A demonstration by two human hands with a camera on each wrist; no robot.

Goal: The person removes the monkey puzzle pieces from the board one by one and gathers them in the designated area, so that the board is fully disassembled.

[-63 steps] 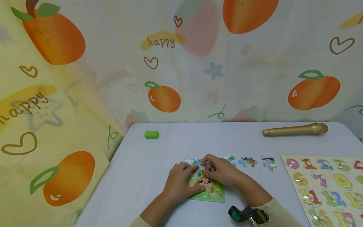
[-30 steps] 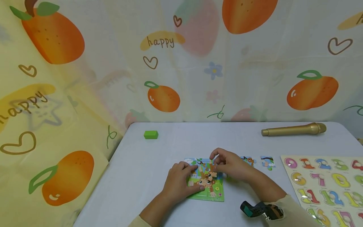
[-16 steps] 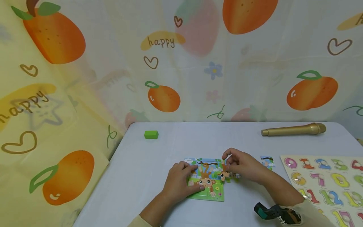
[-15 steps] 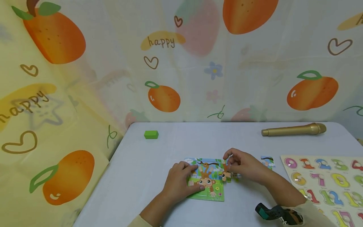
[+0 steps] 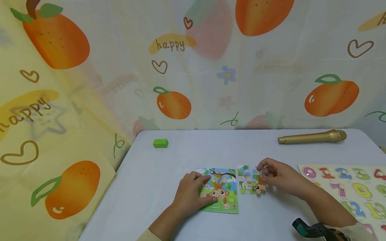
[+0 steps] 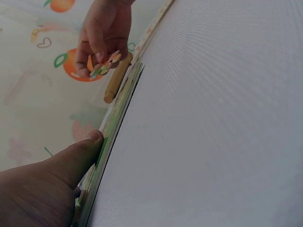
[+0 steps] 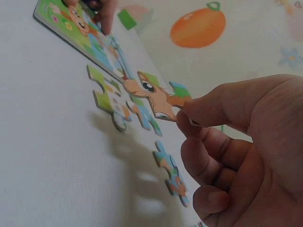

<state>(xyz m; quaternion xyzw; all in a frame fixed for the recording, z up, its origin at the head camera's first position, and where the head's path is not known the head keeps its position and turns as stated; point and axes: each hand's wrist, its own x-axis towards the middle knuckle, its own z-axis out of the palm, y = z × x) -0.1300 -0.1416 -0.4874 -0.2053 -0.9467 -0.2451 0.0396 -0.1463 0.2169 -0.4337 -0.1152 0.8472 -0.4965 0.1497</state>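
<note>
Jigsaw step: a single piece is being handled, judging by the pinch; the next move seems to call for a light grip and a check of its picture against the board.
Face jigsaw piece [image 7: 158, 97]: held up beside the loose pieces [image 5: 246, 188], right of the board; whether it touches any of them, I cannot tell.
Right hand [image 5: 277, 175]: thumb and forefinger pinch that piece by its edge.
Left hand [image 5: 191, 194]: thumb and fingers spread, resting on the board's left side.
Monkey puzzle board [image 5: 223, 211]: flat, well in from the worktop's left edge.
Worktop [image 5: 132, 187]: white; green block [image 5: 161, 143] near the far left corner, gold microphone [image 5: 312, 137] near the far right corner, number puzzle board [image 5: 349, 181] towards the right edge.
Fruit-print curtain [image 5: 205, 87]: hangs behind the far edge and along the left.
</note>
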